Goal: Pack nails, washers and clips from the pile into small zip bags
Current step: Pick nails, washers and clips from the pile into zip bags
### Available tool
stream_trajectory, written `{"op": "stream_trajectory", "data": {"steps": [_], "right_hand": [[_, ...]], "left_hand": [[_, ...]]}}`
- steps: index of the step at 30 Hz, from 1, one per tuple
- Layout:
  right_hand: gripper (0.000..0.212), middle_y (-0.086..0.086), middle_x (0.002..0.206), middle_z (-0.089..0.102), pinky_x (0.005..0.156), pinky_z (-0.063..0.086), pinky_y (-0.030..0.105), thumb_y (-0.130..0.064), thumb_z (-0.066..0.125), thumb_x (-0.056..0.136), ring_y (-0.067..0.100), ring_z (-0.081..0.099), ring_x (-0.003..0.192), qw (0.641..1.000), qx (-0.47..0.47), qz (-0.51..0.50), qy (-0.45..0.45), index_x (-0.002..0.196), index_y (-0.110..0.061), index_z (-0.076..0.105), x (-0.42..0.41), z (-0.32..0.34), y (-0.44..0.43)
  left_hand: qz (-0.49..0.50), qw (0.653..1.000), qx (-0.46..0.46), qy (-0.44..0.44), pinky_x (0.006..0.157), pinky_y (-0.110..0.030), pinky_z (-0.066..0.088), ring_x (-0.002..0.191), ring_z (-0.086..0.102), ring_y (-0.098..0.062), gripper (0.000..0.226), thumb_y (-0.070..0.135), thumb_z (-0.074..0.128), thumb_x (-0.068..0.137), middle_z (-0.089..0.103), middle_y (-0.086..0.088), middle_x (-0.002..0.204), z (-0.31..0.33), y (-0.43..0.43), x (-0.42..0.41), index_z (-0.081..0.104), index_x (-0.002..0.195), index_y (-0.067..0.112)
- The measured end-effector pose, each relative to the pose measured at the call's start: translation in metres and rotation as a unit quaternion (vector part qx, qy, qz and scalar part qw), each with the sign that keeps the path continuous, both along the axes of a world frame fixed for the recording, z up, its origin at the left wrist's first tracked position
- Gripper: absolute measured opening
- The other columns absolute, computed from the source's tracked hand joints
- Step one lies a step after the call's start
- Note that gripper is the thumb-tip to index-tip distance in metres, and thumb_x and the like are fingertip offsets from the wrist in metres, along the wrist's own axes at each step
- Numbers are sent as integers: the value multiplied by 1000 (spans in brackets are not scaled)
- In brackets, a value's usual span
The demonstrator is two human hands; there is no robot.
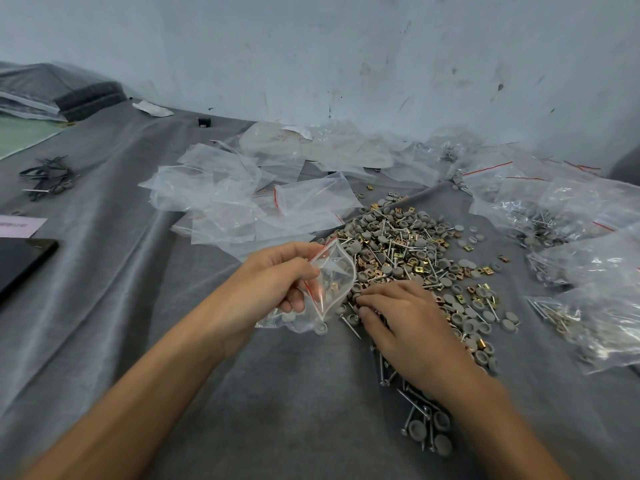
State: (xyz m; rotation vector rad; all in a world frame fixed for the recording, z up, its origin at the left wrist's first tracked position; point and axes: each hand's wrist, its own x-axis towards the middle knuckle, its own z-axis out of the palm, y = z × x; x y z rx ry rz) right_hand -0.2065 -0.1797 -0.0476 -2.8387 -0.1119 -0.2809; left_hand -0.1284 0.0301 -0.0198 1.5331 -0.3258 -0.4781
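Observation:
A pile of nails, grey washers and brass clips lies on the grey cloth in the middle right. My left hand holds a small clear zip bag with a red strip, its mouth spread open toward the pile; a few parts lie inside it. My right hand rests palm down on the near edge of the pile, fingertips curled among the parts just right of the bag. Whether those fingers pinch a piece is hidden.
Empty zip bags lie heaped behind the pile. Filled bags lie at the right. A dark tablet sits at the left edge, black ties further back, a wall behind.

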Motion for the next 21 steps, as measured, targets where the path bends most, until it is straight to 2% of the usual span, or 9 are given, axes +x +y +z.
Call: {"op": "stream_trajectory", "data": {"steps": [11,13,16,21], "right_hand": [[34,-14,131,64,109,33,28,-33,46,105,10,46,124,1000,15,5,-25,129,-25,69,-1,3,-6],[37,-15,131,63,107,32,23,-37,43,105,9,46,125,998,40,-4,-53,130,-24,68,-3,7,-11],[42,-17,131,60,106,26,9,-41,39,107,6,48,125,988,91,-5,-128,133,-22,66,-9,16,-14],[34,-13,136,60,109,35,19,-24,52,104,11,52,131,957,157,46,-241,134,-17,65,-16,28,-5]], "left_hand": [[-7,1000,6,-2,56,-23,42,55,52,-10,31,8,55,97,71,-4,75,0,1,0,67,122,21],[-8,1000,10,-3,57,-24,43,56,53,-10,31,8,55,97,71,-4,75,1,2,-1,67,122,22],[-10,1000,20,-8,58,-24,43,57,53,-11,31,8,54,98,71,-4,76,2,1,-2,69,120,23],[-10,1000,20,-4,56,-22,42,55,53,-10,30,8,55,97,70,-4,75,3,-1,-3,70,117,24]]}}
